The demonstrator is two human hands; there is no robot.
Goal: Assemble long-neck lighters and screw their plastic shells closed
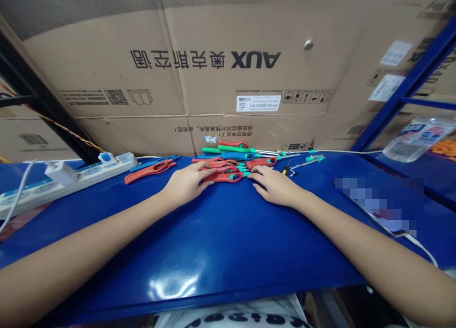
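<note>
Several long-necked lighters with red, green and blue handles lie heaped against the cardboard at the back of the table. My left hand (187, 183) is at the handle end of the nearest red lighter (228, 177), its thumb and fingers closed about that end. On the other side, my right hand (276, 185) has its fingers apart, the tips touching the teal collar of the same lighter. Another red lighter (261, 162) lies just beyond those fingers. Behind it are a green lighter (237, 149) and a blue lighter (235, 155). Metal necks point right, partly covered by my right hand.
A white power strip (96, 173) with plugs stands at left, near loose red handle parts (149, 171). Small wired parts (308, 161) lie right of the heap. A phone (377, 207) on a cable and a plastic bottle (415, 138) are at right. A large carton (213, 90) walls the back.
</note>
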